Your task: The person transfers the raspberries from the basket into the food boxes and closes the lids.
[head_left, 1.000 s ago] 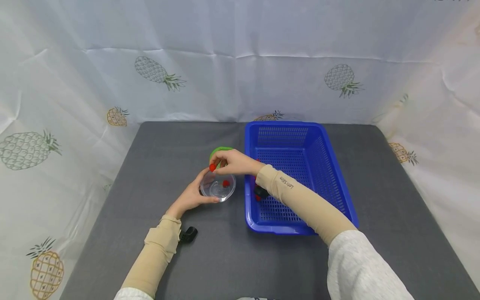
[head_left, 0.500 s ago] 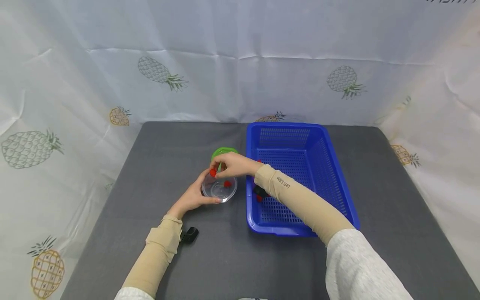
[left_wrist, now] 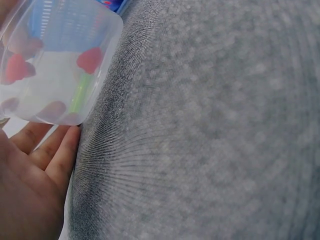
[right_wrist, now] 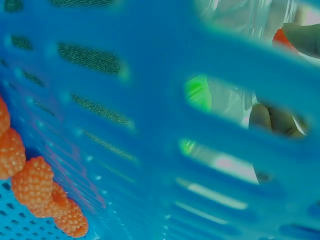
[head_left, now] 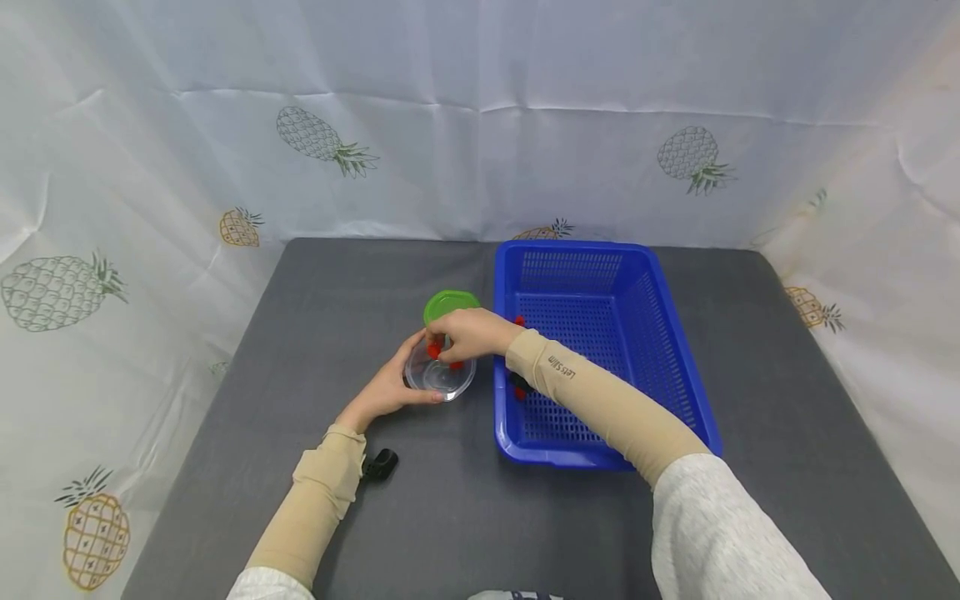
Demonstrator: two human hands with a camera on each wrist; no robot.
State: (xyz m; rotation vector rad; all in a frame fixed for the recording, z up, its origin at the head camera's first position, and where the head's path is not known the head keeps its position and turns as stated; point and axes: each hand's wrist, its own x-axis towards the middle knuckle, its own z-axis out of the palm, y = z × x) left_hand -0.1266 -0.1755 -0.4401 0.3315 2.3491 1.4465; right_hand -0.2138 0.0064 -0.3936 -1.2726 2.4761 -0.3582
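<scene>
My left hand [head_left: 386, 387] grips a clear round plastic container [head_left: 441, 383] from its left side, thumb along the near edge and fingers round the far side. Inside the container lies one red raspberry [head_left: 456, 366]. My right hand [head_left: 474, 333] reaches down over the container's far side and pinches another raspberry [head_left: 434, 351]. In the left wrist view, one raspberry [left_wrist: 90, 60] shows through the clear wall, with a second red shape [left_wrist: 17, 68] to its left. The basket wall hides most of my right hand in the right wrist view.
A blue slotted basket [head_left: 607, 457] stands right of the container, under my right forearm. Several raspberries [right_wrist: 32, 185] lie along its left inner wall. A green lid [head_left: 450, 303] lies behind the container on the grey table [head_left: 450, 500]. A black wrist device [head_left: 381, 465] sits by my left wrist.
My right hand has lowered the pinched raspberry slightly and brought it a little right, into the container's opening. More of the green lid shows. The left hand keeps its hold on the container.
</scene>
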